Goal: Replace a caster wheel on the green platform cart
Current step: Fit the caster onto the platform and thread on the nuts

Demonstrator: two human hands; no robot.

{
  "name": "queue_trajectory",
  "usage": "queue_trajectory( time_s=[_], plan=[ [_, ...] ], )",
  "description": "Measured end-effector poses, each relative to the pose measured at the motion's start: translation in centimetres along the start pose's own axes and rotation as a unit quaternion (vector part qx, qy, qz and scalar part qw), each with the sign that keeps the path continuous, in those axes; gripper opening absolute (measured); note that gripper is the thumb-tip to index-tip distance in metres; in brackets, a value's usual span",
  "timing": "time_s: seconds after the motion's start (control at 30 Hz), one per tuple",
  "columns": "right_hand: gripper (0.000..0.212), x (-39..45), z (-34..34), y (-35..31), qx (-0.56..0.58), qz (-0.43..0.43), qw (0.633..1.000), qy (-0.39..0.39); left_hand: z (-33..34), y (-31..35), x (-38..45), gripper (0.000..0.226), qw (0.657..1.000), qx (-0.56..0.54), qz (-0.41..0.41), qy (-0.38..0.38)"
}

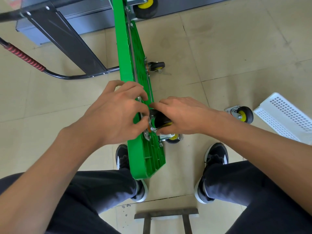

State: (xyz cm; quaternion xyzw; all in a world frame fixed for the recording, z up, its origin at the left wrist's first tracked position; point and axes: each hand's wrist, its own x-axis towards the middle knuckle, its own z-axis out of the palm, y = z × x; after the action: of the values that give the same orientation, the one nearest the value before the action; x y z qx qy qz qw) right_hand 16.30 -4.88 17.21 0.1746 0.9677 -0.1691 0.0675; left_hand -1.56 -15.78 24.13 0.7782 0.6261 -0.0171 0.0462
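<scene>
Head view: white perforated basket beside loose caster.

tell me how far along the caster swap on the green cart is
Done, apparently: a loose black-and-yellow caster lies on the tiled floor, off the green plastic platform cart, which stands on its edge. In hand: the right hand grips a black caster wheel at the cart's underside while the left hand works at its mounting plate. Left: fastening it, righting the cart.
</scene>
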Motion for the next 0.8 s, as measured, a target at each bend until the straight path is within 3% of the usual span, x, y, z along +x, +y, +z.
queue_trajectory(
  time_s=[0.37, 0.63, 0.8],
  plan=[
    [0.077, -3.3, -2.4, 3.6, 0.001, 0.083, 0.995, -0.051, -0.8, 0.9, 2.5, 0.048, 1.000, -0.009, 0.009, 0.020],
    [0.061, -9.0, -8.2, 9.7, 0.045, 0.214, 0.976, 0.013, -2.2, 4.9, 7.5, 0.063, 0.997, -0.069, 0.023, 0.001],
    [0.055, -14.6, -9.6, 13.9, 0.087, 0.289, 0.952, 0.050, -2.0, 9.6, 12.1, 0.060, 0.992, -0.111, 0.062, 0.006]
  ],
)
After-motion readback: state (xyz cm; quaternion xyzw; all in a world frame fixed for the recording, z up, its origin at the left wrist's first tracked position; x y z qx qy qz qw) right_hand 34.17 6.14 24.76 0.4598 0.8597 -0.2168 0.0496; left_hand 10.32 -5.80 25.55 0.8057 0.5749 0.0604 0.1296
